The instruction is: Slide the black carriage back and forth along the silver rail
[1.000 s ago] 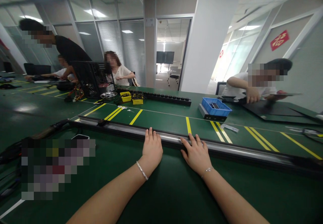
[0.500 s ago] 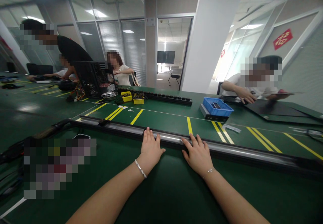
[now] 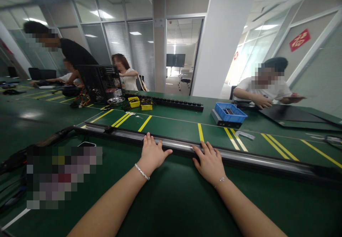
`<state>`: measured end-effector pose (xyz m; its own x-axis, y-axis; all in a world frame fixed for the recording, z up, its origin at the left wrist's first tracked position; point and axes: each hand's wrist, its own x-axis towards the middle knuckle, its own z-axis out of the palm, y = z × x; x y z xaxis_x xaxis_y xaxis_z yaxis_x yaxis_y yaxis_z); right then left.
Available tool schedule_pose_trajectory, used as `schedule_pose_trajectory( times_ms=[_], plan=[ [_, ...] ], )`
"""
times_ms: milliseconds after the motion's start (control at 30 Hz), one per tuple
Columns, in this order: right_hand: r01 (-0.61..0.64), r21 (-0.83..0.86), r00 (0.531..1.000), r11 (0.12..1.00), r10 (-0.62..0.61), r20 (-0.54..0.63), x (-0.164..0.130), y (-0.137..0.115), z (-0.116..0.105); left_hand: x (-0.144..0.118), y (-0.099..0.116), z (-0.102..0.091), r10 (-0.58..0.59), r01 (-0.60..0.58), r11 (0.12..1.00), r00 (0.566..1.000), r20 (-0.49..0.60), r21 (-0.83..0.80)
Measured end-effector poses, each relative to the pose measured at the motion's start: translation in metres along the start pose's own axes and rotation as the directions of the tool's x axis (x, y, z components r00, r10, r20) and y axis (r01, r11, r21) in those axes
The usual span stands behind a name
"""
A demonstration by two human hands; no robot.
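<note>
We have both hands flat on the green table [image 3: 171, 201], fingers reaching forward onto the long metal rail [image 3: 240, 156] that runs across in front of us. Our left hand [image 3: 151, 154] lies with its fingers spread and loosely extended, fingertips touching the near edge of the rail; our right hand [image 3: 210, 163] lies just beside it to the right, also flat, fingers resting on top of the shiny strip. Neither hand pinches or wraps anything — they simply press down. The rail's long axis runs left to right, slanting slightly nearer to us toward the right, and it stretches well beyond both hands on either side, so it lies straight ahead of the palms and crosswise to our forearms. The two hands are about equally near it, the right a touch further over it. Beyond the rail, yellow lines mark the table, and well apart stand a blue tray [image 3: 231, 112], two yellow bins [image 3: 140, 104] and a black power strip [image 3: 177, 104]. Other people sit at the far side, their hands busy with their own work.
</note>
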<state>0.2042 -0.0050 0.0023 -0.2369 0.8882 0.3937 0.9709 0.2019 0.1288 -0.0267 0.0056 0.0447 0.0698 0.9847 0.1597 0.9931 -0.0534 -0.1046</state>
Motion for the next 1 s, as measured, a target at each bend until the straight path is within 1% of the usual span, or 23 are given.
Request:
schedule_pose_trajectory(
  times_ms=[133, 233, 333, 433, 600, 733, 867, 1000],
  plan=[
    [0.005, 0.009, 1.0, 1.0, -0.004, -0.014, 0.0, 0.001, 0.0, -0.002, 0.007, -0.002, -0.019, 0.021, 0.996, 1.0, -0.02, 0.081],
    [0.01, 0.023, 0.999, 1.0, -0.01, -0.03, 0.0, 0.001, 0.001, -0.002, 0.008, -0.001, -0.022, 0.024, 0.997, 0.999, -0.028, 0.075],
    [0.011, 0.031, 0.999, 0.999, -0.01, -0.043, -0.001, 0.001, 0.001, 0.001, 0.004, -0.001, -0.03, 0.031, 0.999, 0.999, -0.02, 0.028],
    [0.014, 0.035, 0.999, 0.999, -0.012, -0.048, -0.001, 0.001, 0.002, 0.005, -0.005, 0.0, -0.073, 0.073, 0.997, 0.997, -0.006, 0.003],
    [0.011, 0.041, 0.999, 0.999, -0.009, -0.049, 0.0, 0.001, 0.003, 0.012, -0.016, -0.001, -0.135, 0.135, 0.991, 0.99, 0.036, 0.012],
    [0.014, 0.046, 0.998, 0.999, -0.012, -0.054, 0.0, 0.002, 0.003, 0.013, -0.019, -0.003, -0.148, 0.148, 0.989, 0.985, 0.085, 0.006],
    [0.017, 0.05, 0.998, 0.999, -0.014, -0.059, 0.0, 0.003, 0.003, 0.013, -0.021, -0.005, -0.143, 0.141, 0.99, 0.985, 0.1, 0.021],
    [0.017, 0.051, 0.998, 0.999, -0.015, -0.053, 0.0, 0.002, 0.002, 0.016, -0.028, -0.005, -0.194, 0.192, 0.981, 0.971, 0.139, 0.028]
  ],
)
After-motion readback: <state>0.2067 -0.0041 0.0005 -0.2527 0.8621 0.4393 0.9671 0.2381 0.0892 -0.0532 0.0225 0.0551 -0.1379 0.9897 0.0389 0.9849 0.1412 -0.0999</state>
